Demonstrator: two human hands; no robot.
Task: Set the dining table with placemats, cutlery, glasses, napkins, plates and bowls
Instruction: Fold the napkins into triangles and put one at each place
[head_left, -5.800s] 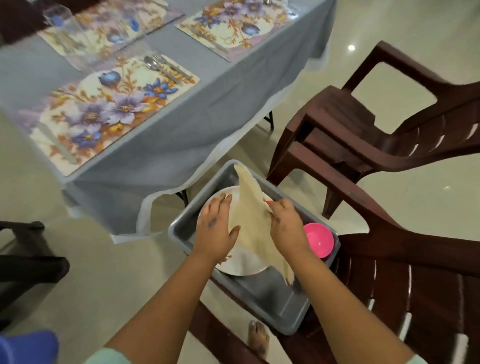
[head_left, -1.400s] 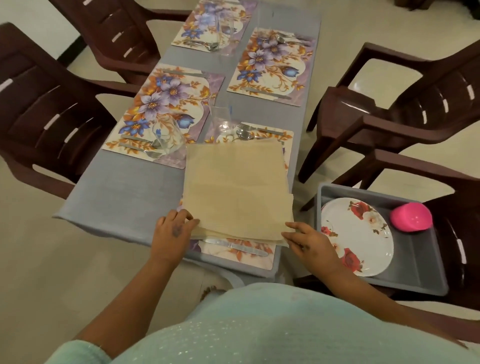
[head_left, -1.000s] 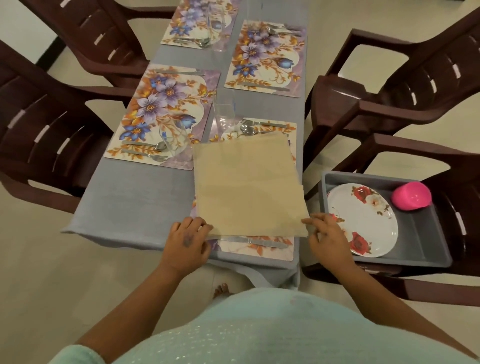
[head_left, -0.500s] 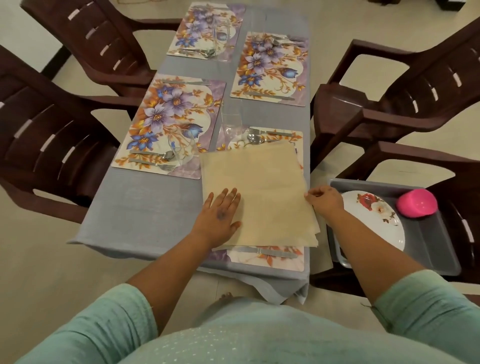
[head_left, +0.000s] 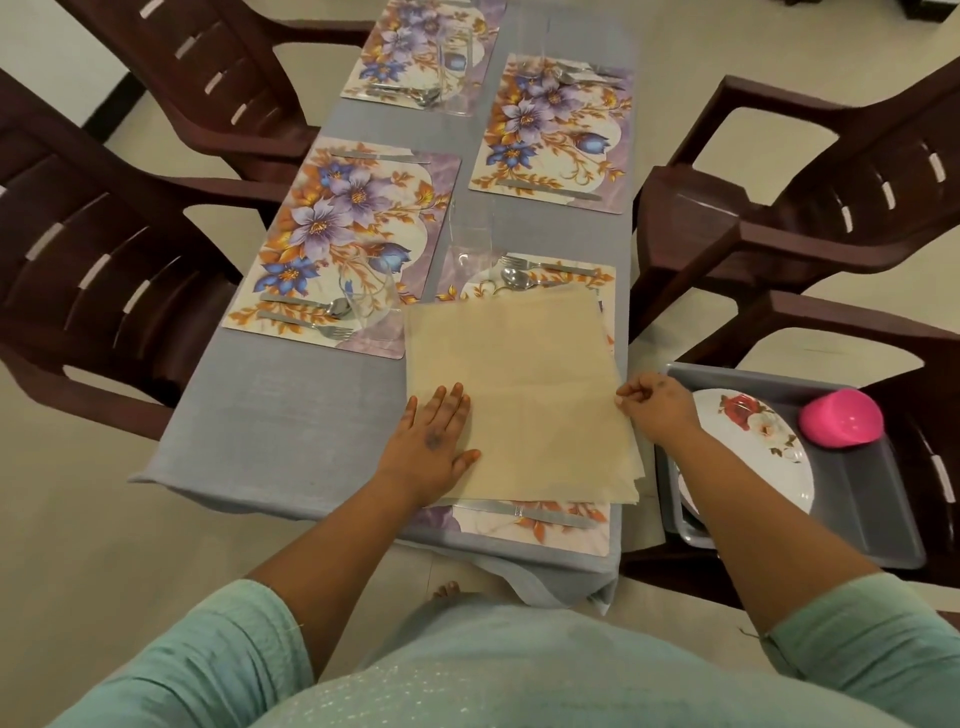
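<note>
A grey-blue cloth (head_left: 291, 410) covers the desk. The placemats (head_left: 343, 244) are cream with purple and blue flowers, orange leaves and lilac corners. The stack of napkins (head_left: 519, 395) is plain beige. Dark brown chairs (head_left: 104, 270) stand on a pale cream floor (head_left: 78, 545). A grey tray (head_left: 872, 499) holds a white plate (head_left: 753, 441) with red flowers and a bright pink bowl (head_left: 839, 418). The sleeves (head_left: 197, 660) are mint green.

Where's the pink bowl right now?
The round pink plastic bowl sits in the grey plastic tray at head view's right edge, beside the floral white plate.
</note>
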